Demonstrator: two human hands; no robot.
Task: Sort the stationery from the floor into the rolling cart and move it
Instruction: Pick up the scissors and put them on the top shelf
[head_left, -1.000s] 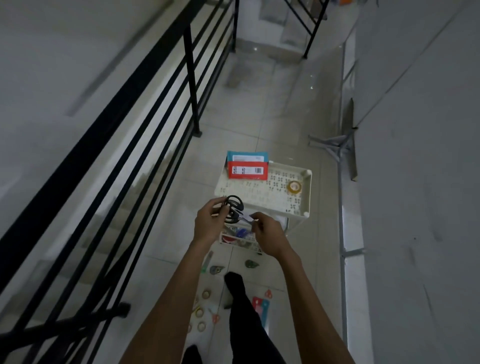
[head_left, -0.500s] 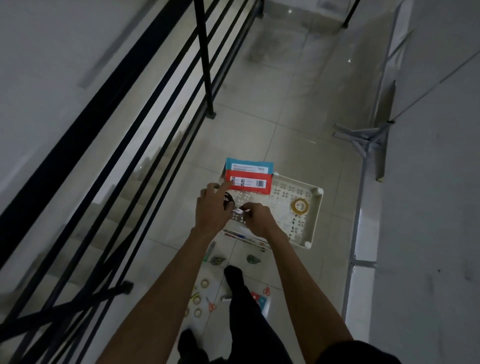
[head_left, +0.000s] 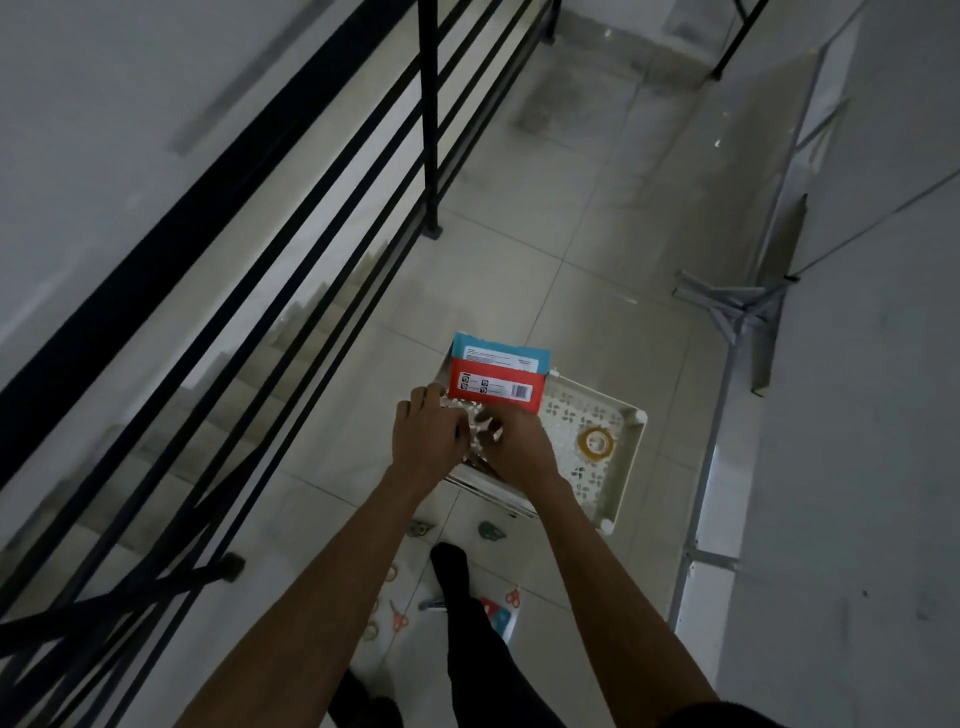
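Mid-sort. Left hand (head_left: 423, 441) and right hand (head_left: 514, 447) together low over cart (head_left: 631, 457) top tray; grip curled, contents hidden, can't tell. Already in: packs (head_left: 496, 376), tape (head_left: 596, 443). Left on floor (head_left: 571, 291): scissors (head_left: 399, 621), tape rolls (head_left: 370, 631), more. Cart unmoved.

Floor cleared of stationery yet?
No, small scissors and tape rolls lie on the floor tiles behind the cart.

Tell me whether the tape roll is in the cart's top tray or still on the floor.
In the tray. The tape roll lies flat on the perforated bottom of the cart's top tray, near its right side.
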